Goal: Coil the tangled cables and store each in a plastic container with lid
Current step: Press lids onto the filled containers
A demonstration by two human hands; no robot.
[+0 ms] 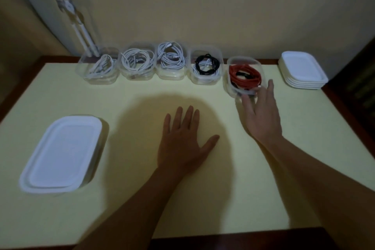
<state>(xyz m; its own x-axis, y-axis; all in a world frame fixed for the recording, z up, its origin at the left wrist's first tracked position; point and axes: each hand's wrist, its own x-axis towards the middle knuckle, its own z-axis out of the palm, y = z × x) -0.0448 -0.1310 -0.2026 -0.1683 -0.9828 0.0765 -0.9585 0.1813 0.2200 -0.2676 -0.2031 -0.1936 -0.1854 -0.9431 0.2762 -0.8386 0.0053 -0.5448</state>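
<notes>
your r hand (261,115) sits straight-fingered on the lidless box (227,76), l hand (182,140) flat; shove n the red cable (245,75) springs out

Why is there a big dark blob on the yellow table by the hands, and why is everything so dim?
Head view: the blob is a shadow on the pale yellow table, likely cast by the person blocking a light behind; the room is dimly lit; the right hand at the clear plastic container holding red cable looks slightly smeared.
</notes>
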